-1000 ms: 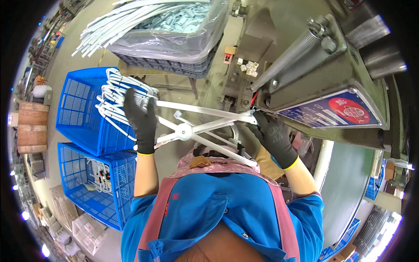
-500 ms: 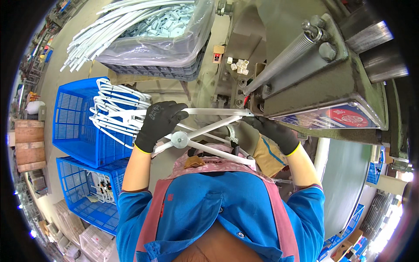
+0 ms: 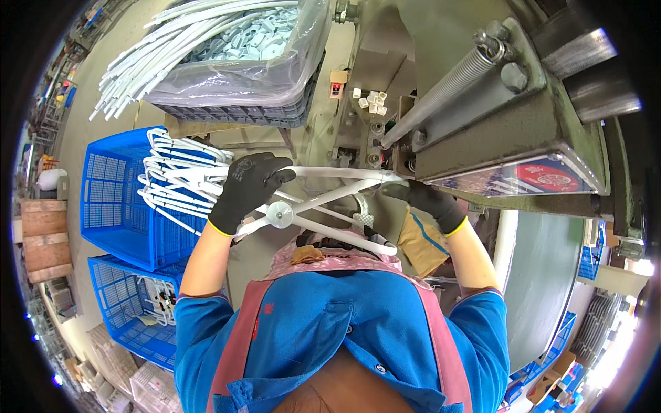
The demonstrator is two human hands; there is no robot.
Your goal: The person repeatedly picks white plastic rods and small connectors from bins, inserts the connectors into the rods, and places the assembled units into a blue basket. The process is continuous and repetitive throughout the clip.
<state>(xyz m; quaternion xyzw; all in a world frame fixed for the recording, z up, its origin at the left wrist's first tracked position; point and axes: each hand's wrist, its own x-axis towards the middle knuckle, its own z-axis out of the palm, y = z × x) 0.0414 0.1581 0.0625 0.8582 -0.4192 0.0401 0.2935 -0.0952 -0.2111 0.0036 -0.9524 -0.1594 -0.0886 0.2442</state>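
Observation:
Between my black-gloved hands, in front of my chest, is a white tubular metal frame (image 3: 329, 224) with crossing bars and a round disc at one joint. My left hand (image 3: 249, 187) is wrapped round the frame's left part. At the right end, where two bars meet, my right hand (image 3: 430, 204) closes its fingers on the tip. That tip sits close to the metal machine (image 3: 509, 138). Just left of my left hand, several bent white tube frames (image 3: 180, 175) rest on a blue plastic basket (image 3: 117, 199).
A second blue basket (image 3: 131, 310) holds white parts below the first. Ahead, a plastic-lined crate (image 3: 234, 93) carries small grey-white pieces and long white tubes (image 3: 138, 62). Small white blocks (image 3: 372, 101) lie by the machine. A green-grey surface (image 3: 544, 275) is at right.
My right fingers have shifted slightly on the frame's right end. The view has moved a little; the left hand keeps its hold.

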